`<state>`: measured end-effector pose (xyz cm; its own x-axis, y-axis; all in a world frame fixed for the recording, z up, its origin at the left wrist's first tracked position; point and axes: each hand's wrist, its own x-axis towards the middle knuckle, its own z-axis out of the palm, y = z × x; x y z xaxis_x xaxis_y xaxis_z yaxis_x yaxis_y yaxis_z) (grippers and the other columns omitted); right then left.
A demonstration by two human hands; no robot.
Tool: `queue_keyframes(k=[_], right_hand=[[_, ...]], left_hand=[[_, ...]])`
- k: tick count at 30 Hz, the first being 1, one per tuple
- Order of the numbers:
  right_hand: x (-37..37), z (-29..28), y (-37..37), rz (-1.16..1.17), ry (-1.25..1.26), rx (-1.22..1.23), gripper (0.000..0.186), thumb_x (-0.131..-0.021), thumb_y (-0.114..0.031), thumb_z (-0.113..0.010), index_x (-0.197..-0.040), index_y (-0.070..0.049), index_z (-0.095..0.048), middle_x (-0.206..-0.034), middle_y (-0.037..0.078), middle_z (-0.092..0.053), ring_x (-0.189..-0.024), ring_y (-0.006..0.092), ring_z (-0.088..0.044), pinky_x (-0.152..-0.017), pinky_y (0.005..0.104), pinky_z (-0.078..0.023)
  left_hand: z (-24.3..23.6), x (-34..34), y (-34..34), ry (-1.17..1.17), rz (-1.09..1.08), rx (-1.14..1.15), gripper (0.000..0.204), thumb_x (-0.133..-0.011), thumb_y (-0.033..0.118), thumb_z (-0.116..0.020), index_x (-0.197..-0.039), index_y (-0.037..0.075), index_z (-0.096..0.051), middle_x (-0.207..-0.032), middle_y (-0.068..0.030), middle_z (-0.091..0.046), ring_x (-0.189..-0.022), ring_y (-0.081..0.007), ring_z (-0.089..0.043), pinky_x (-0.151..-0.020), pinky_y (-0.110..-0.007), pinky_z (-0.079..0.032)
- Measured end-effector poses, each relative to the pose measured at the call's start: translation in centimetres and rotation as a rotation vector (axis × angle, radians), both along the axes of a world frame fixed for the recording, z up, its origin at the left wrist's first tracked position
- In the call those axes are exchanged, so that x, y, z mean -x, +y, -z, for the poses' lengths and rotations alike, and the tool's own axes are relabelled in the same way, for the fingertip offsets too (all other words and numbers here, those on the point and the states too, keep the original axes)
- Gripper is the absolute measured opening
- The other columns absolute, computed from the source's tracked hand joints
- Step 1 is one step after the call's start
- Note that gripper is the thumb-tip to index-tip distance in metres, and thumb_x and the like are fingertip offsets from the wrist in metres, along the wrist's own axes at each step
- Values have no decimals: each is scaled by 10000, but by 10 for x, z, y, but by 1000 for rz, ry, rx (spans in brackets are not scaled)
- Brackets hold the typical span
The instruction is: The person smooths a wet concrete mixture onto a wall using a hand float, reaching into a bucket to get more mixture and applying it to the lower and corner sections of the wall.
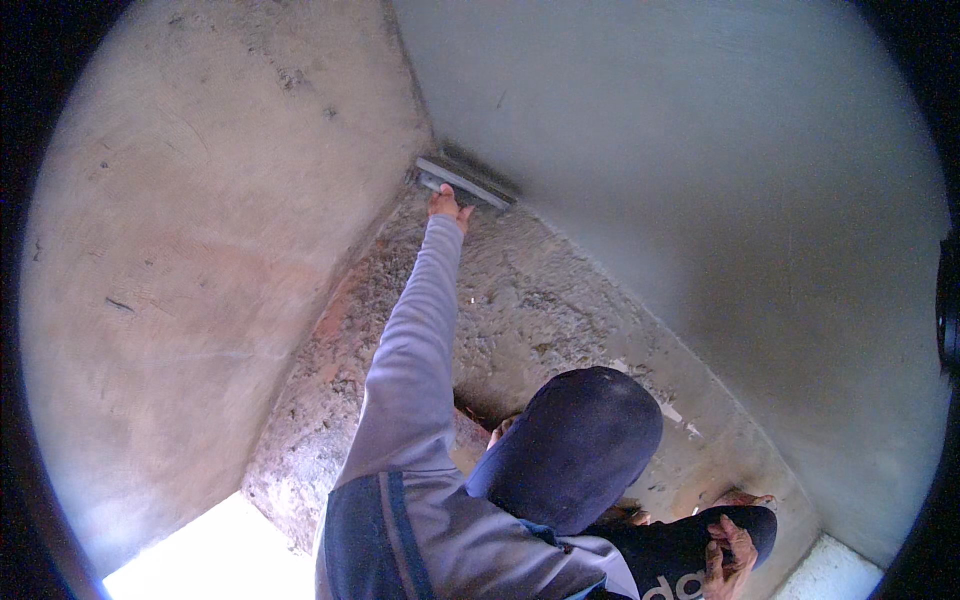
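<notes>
My left arm, in a grey-lilac sleeve, reaches far out to the corner where two walls meet the floor. At its end my left hand point(452, 208) is closed on a long, narrow grey plastering trowel point(472, 184). The trowel lies along the foot of the right-hand wall point(700, 190), close to the corner. Its handle is mostly hidden by my fingers. My right hand point(730, 557) rests on my dark trouser leg at the lower right, fingers apart and slightly bent, with nothing visible in it.
A rough, uneven floor point(530, 285) narrows toward the corner. The brownish left wall point(200, 230) has marks and pits. My bent knee point(580, 445) rises between my arms, and a bare foot point(742, 497) shows beside the right wall. Bright light fills the lower left.
</notes>
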<state>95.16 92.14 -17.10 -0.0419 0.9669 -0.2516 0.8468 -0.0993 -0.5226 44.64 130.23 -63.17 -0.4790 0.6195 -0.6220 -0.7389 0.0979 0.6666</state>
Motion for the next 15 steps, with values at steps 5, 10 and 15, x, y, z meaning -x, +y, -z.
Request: queue_keyframes(k=[5, 10, 15], right_hand=[[4, -1, 3, 11, -8, 20, 344, -860, -164, -546, -1156, 12, -567, -985, 169, -645, -840, 250, -603, -780, 331, -464], [5, -2, 7, -77, -81, -23, 338, -856, -155, -548, -1152, 5, -571, -963, 164, -647, -829, 248, -603, -773, 335, -469], [3, -2, 7, -14, -17, 15, 324, -850, -110, -536, -1150, 7, -570, -948, 161, -649, -820, 248, -601, -766, 330, -468]], left_hand=[[28, 16, 20, 552, 394, 89, 744, -839, 364, -604, -1382, 59, -198, -1440, -90, -265, -1284, -267, -302, -1061, -305, -290], [-39, -8, 11, 136, 76, 148, 710, -875, 337, -554, -1386, 22, -175, -1428, -97, -300, -1270, -271, -330, -1038, -323, -332], [-87, -16, 4, 98, 23, 21, 536, -912, 312, -501, -1348, 93, -278, -1328, -101, -416, -1183, -291, -430, -897, -448, -457]])
